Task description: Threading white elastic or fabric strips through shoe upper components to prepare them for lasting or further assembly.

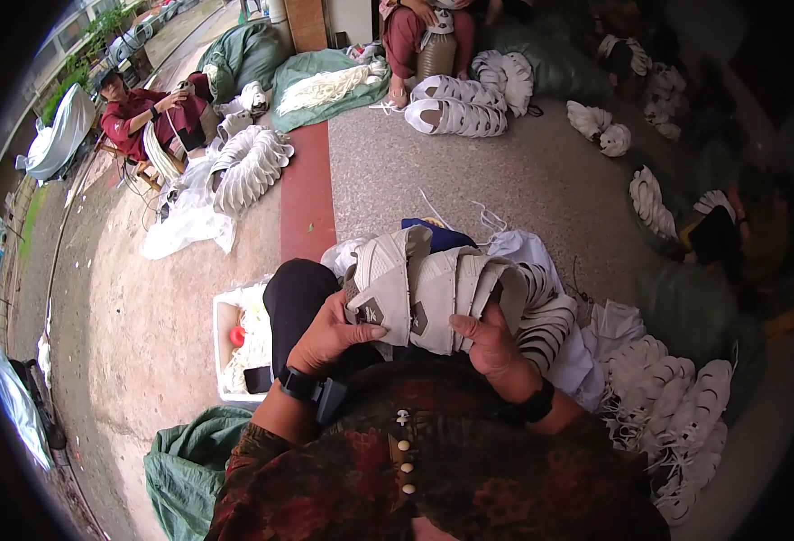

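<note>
A row of nested off-white shoe uppers [435, 298] with dark side patches lies across my lap, held up between both hands. At its left end, my left hand [329, 335] is closed on the first upper, thumb on the near face and fingers hidden behind. My right hand [490, 347] grips the row farther right, its thumb pressed on the near edge and the fingers partly hidden among the uppers. Beyond it the row runs on into striped black-and-white uppers [548, 323], which rest on white cloth. Dark bands circle both my wrists.
On my left stands a white box [219, 347] with pale laces and a red round thing [237, 336]. A green sack [194, 464] lies nearer. More uppers [676, 397] are piled at right. A seated person [140, 117] works at far left, another [424, 36] ahead.
</note>
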A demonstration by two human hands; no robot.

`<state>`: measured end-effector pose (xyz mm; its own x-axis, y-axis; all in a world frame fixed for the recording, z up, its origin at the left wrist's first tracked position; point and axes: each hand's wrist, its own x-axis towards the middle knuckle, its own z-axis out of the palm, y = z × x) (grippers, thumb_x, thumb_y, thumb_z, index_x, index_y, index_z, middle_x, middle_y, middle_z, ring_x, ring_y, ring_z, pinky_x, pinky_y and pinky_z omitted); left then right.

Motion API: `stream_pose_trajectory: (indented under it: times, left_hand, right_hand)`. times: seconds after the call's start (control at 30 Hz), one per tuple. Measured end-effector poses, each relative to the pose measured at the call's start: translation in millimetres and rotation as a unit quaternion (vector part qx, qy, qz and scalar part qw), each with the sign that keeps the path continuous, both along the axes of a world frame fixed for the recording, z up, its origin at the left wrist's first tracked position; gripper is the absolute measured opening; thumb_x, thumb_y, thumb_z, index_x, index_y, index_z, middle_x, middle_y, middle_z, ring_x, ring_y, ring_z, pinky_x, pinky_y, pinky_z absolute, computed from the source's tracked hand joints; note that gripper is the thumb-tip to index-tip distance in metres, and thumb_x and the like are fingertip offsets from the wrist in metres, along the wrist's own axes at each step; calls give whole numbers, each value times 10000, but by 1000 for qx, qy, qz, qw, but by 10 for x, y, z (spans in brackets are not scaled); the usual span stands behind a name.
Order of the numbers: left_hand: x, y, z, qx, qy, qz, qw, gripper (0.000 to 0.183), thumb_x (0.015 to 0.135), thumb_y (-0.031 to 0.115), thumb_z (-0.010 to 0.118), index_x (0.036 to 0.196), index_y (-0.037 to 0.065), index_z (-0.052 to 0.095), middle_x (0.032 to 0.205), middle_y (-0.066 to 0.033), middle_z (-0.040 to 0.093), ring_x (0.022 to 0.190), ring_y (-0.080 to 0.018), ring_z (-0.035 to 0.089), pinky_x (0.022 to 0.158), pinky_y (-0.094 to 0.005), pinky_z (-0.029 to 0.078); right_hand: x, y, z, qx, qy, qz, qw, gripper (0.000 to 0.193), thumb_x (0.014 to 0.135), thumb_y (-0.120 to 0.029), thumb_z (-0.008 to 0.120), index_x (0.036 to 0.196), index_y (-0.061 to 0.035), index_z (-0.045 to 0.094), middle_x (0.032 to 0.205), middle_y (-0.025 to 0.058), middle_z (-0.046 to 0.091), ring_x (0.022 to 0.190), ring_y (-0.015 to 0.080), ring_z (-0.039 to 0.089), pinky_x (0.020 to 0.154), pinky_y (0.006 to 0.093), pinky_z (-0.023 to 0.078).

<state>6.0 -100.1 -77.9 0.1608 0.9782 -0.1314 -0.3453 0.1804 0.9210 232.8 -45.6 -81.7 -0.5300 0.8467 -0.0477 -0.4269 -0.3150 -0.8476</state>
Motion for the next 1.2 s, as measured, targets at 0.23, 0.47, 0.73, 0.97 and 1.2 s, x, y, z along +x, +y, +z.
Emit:
stream_pose_trajectory:
  times: [0.23, 0.47, 0.73, 0.97, 1.2]
  left_hand:
    - [34, -59, 177, 42, 12, -54, 998, 607, 693, 36, 742, 1229, 19, 459, 1128, -35, 569, 1046, -132, 500, 931, -289, 382]
    - [-332, 24, 702, 190, 217, 117, 950, 653, 660, 21, 724, 1238, -2, 422, 1145, -74, 546, 1038, -152, 522, 901, -289, 405]
    - [-528, 417, 988, 322, 604, 124, 718, 534, 583, 42, 651, 1095, -19, 510, 911, -221, 604, 883, -370, 584, 764, -368, 470]
    - [-424, 817, -746, 134, 702, -26, 699, 576, 542, 282, 732, 1043, 51, 567, 1044, -191, 581, 1005, -346, 542, 862, -424, 430]
    - [-387, 740, -788, 153, 723, -23, 673, 543, 553, 264, 730, 1019, 39, 565, 995, -195, 586, 985, -354, 545, 841, -420, 436]
  right_hand:
    - [-109, -36, 237, 217, -143, 5, 966, 475, 781, -117, 667, 1179, 27, 451, 1087, 103, 557, 1009, 194, 526, 899, 321, 394]
    - [-821, 641, 536, 303, 10, -9, 953, 413, 807, -295, 657, 1084, -2, 567, 950, 71, 620, 878, 169, 562, 802, 298, 430]
    - [-1337, 767, -166, -71, 265, 120, 954, 695, 752, -296, 714, 1289, -15, 373, 1225, 75, 503, 1141, 215, 469, 984, 375, 366]
    - [-464, 487, -848, 276, -256, -5, 926, 117, 744, -39, 631, 848, -12, 585, 790, 45, 588, 668, 152, 569, 622, 258, 470]
    - [247, 883, -420, 420, -600, 13, 681, 581, 661, -8, 606, 1219, -62, 453, 1269, 194, 411, 1168, 367, 419, 987, 386, 353]
